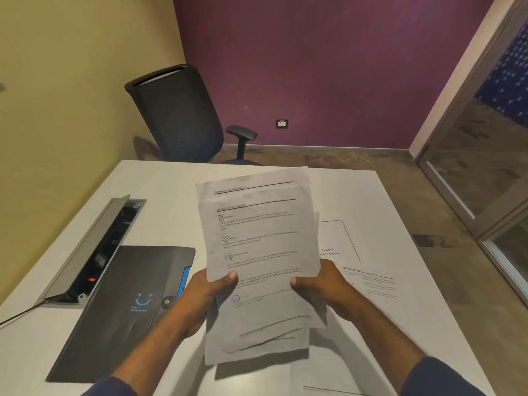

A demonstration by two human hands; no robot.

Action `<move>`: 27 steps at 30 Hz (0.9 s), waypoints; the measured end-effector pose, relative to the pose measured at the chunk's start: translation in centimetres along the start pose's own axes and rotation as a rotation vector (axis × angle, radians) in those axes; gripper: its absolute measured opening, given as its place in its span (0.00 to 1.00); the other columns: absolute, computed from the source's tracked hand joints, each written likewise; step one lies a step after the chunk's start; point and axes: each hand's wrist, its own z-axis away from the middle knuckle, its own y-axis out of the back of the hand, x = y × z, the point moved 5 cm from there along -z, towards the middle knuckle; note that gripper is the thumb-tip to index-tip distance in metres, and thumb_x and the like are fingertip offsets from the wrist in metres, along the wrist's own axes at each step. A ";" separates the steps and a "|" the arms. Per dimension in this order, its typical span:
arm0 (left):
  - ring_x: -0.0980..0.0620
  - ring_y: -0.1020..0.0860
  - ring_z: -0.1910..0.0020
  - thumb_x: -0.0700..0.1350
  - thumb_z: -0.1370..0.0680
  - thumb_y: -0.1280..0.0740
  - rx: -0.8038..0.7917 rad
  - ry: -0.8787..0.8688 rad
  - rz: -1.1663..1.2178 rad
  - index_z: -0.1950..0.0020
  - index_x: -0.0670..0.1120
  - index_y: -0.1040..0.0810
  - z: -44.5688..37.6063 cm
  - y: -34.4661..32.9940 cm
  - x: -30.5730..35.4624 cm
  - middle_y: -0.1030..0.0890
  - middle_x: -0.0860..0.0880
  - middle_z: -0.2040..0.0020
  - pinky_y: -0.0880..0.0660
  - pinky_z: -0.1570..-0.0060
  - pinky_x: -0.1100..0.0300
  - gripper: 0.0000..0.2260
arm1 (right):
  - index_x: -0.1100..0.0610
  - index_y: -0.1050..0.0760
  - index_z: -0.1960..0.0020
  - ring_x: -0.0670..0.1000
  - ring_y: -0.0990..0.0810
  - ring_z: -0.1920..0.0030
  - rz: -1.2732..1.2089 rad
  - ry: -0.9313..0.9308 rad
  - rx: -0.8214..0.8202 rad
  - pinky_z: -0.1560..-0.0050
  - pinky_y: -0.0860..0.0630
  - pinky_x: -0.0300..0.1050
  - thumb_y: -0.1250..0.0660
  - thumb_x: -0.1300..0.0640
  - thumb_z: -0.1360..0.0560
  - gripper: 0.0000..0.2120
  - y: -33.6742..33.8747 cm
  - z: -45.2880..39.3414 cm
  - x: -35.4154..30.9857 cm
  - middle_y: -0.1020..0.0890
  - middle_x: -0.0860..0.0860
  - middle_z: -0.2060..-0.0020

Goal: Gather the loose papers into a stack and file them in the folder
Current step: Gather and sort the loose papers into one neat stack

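Note:
I hold an uneven stack of printed papers (258, 252) upright above the white table (160, 184). My left hand (205, 292) grips its left edge with the thumb on the front sheet. My right hand (323, 287) grips the right edge the same way. The sheets are offset, their top and bottom edges not aligned. A dark folder (123, 307) with a blue smile logo and a snap tab lies shut on the table to the left. Loose sheets stay on the table: one with a boxed title (340, 244), one with text columns (374, 284), one at the near edge (323, 378).
An open cable box (94, 250) with a raised grey lid is sunk into the table left of the folder, and a black cable (20, 314) runs from it. A black office chair (183, 115) stands beyond the far edge. A glass door (485, 155) is at the right.

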 end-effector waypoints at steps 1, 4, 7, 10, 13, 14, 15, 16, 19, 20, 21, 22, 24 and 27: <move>0.44 0.19 0.37 0.45 0.22 0.30 0.033 -0.022 -0.021 0.32 0.45 0.22 0.0 0.1 0.6 0.17 0.46 0.37 0.27 0.34 0.43 0.18 | 0.52 0.18 0.43 0.49 0.14 0.48 0.015 0.008 0.007 0.47 0.19 0.46 0.23 0.58 0.32 0.18 -0.1 0.1 0.1 0.13 0.47 0.48; 0.41 0.18 0.40 0.39 0.26 0.27 0.145 -0.107 -0.011 0.37 0.42 0.20 -0.1 0.5 2.1 0.15 0.44 0.41 0.25 0.37 0.44 0.17 | 0.54 0.16 0.47 0.49 0.14 0.51 0.049 0.041 0.044 0.48 0.18 0.45 0.24 0.64 0.31 0.13 -0.5 0.4 -0.1 0.12 0.48 0.51; 0.44 0.16 0.44 0.34 0.28 0.26 0.206 -0.208 -0.018 0.43 0.45 0.17 0.0 0.5 3.2 0.13 0.45 0.46 0.21 0.45 0.53 0.15 | 0.67 0.20 0.54 0.55 0.19 0.61 0.112 0.091 0.153 0.55 0.26 0.47 0.26 0.65 0.30 0.07 -0.7 0.7 -0.7 0.16 0.55 0.62; 0.50 0.15 0.49 0.34 0.32 0.22 0.184 -0.312 -0.017 0.47 0.50 0.15 0.2 0.4 3.8 0.13 0.47 0.48 0.19 0.50 0.58 0.17 | 0.73 0.24 0.51 0.60 0.19 0.60 0.100 0.184 0.181 0.55 0.30 0.43 0.27 0.65 0.27 0.12 -1.0 1.1 -1.0 0.21 0.72 0.54; 0.51 0.15 0.49 0.40 0.36 0.21 0.148 -0.352 0.008 0.46 0.48 0.16 0.4 0.4 3.7 0.13 0.46 0.48 0.19 0.51 0.60 0.20 | 0.55 0.19 0.51 0.44 0.15 0.55 0.018 0.233 0.145 0.56 0.24 0.31 0.25 0.65 0.29 0.09 -1.0 1.6 -1.6 0.14 0.53 0.56; 0.50 0.15 0.49 0.42 0.37 0.20 0.131 -0.347 0.007 0.46 0.47 0.15 0.4 0.4 3.5 0.13 0.46 0.49 0.19 0.51 0.61 0.20 | 0.52 0.18 0.51 0.43 0.15 0.54 0.019 0.245 0.125 0.55 0.22 0.32 0.25 0.64 0.29 0.11 -1.1 1.7 -1.7 0.13 0.49 0.56; 0.50 0.15 0.49 0.43 0.38 0.21 0.115 -0.339 -0.012 0.48 0.46 0.14 0.4 0.2 3.3 0.13 0.45 0.50 0.20 0.50 0.61 0.19 | 0.52 0.17 0.50 0.45 0.15 0.52 0.023 0.263 0.117 0.54 0.21 0.36 0.25 0.64 0.29 0.11 -1.0 1.6 -1.7 0.13 0.49 0.54; 0.49 0.15 0.49 0.44 0.38 0.21 0.101 -0.330 -0.039 0.49 0.45 0.14 0.3 0.0 3.0 0.12 0.45 0.50 0.20 0.50 0.61 0.18 | 0.54 0.16 0.50 0.48 0.15 0.50 0.017 0.279 0.119 0.52 0.20 0.39 0.25 0.66 0.29 0.10 -1.0 1.6 -1.8 0.13 0.52 0.54; 0.47 0.15 0.48 0.44 0.38 0.23 0.108 -0.307 -0.053 0.50 0.45 0.13 0.1 -0.3 2.2 0.13 0.44 0.50 0.20 0.50 0.62 0.17 | 0.59 0.16 0.52 0.53 0.17 0.51 0.011 0.302 0.162 0.49 0.20 0.49 0.27 0.69 0.28 0.09 -1.0 1.3 -1.8 0.15 0.57 0.54; 0.48 0.15 0.48 0.45 0.38 0.23 0.124 -0.311 -0.059 0.50 0.45 0.13 0.0 -0.4 2.1 0.13 0.44 0.51 0.21 0.50 0.62 0.17 | 0.59 0.16 0.52 0.55 0.17 0.50 0.018 0.305 0.192 0.48 0.20 0.50 0.28 0.69 0.28 0.08 -1.0 1.3 -1.7 0.14 0.57 0.54; 0.49 0.15 0.49 0.45 0.38 0.24 0.146 -0.316 -0.067 0.51 0.46 0.13 -0.2 -0.4 2.0 0.12 0.45 0.52 0.21 0.50 0.61 0.16 | 0.59 0.15 0.52 0.55 0.16 0.50 0.034 0.304 0.218 0.47 0.21 0.52 0.29 0.69 0.27 0.08 -1.0 1.2 -1.5 0.14 0.56 0.54; 0.50 0.15 0.51 0.46 0.38 0.24 0.174 -0.319 -0.069 0.52 0.46 0.13 -0.2 -0.4 1.9 0.12 0.45 0.53 0.21 0.51 0.60 0.15 | 0.57 0.15 0.52 0.54 0.15 0.50 0.039 0.293 0.242 0.46 0.20 0.52 0.29 0.68 0.26 0.09 -1.0 1.1 -1.4 0.13 0.54 0.54; 0.52 0.15 0.55 0.44 0.36 0.25 0.245 -0.321 -0.061 0.55 0.47 0.13 -0.3 -0.2 1.7 0.12 0.47 0.57 0.21 0.53 0.59 0.11 | 0.48 0.14 0.53 0.46 0.15 0.51 0.022 0.269 0.261 0.50 0.18 0.44 0.29 0.66 0.26 0.13 -1.2 1.0 -1.5 0.12 0.46 0.55; 0.52 0.15 0.56 0.40 0.32 0.22 0.303 -0.316 -0.014 0.55 0.46 0.13 -0.5 0.3 1.9 0.12 0.47 0.56 0.21 0.53 0.56 0.08 | 0.38 0.16 0.57 0.41 0.15 0.54 0.019 0.252 0.246 0.56 0.21 0.34 0.27 0.62 0.27 0.16 -1.1 0.7 -1.7 0.13 0.40 0.57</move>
